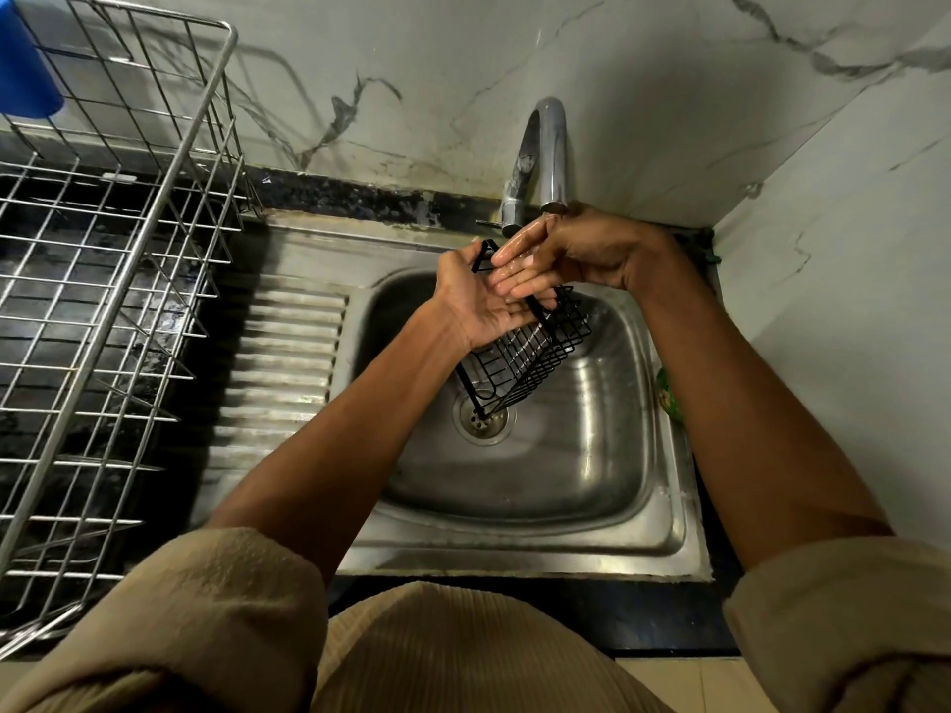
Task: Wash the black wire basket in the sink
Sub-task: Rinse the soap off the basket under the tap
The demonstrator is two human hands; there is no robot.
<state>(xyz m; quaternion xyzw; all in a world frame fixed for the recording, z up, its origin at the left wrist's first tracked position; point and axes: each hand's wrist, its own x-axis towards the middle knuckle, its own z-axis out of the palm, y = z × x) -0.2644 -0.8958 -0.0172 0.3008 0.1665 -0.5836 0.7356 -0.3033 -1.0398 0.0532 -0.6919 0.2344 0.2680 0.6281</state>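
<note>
A small black wire basket (530, 357) hangs tilted over the steel sink (592, 476), its lower end above the drain (481, 416). My left hand (476, 295) holds the basket's upper end, palm up, thumb curled round the top wire. My right hand (571, 254) lies across it from the right, wet fingers straight and pressed on the basket's upper part and on my left palm. Both hands sit just under the chrome tap (548, 151). Running water cannot be made out.
A large steel wire dish rack (118, 280) fills the dark counter at left, with a blue cup (25, 64) at its top corner. A ribbed drainboard (288, 362) lies between rack and basin. Marble walls close the back and right. Something green (669, 396) sits on the sink's right rim.
</note>
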